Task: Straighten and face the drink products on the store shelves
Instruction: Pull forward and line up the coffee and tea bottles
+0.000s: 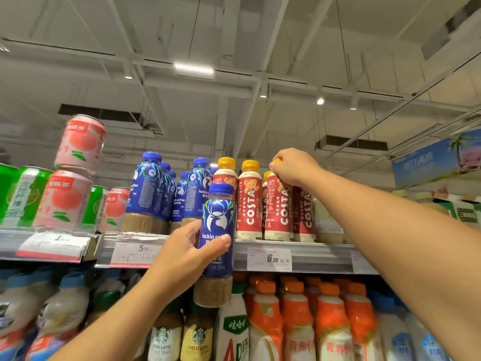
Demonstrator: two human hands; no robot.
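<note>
At frame centre the left hand (182, 254) gripped a blue Luckin bottle (216, 243), partly covering its label; the right hand (294, 166) pinched a Costa bottle (278, 207), hiding its cap.

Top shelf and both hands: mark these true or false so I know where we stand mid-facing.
1. The left hand holds a blue Luckin bottle off the shelf. True.
2. The right hand rests on a pink peach can. False: it grips the yellow cap of a red Costa bottle.
3. A peach can is stacked atop another. True.
4. The Costa bottles have blue caps. False: their caps are yellow.
5. The price tag under the Costa bottles reads 6.00. True.
</note>
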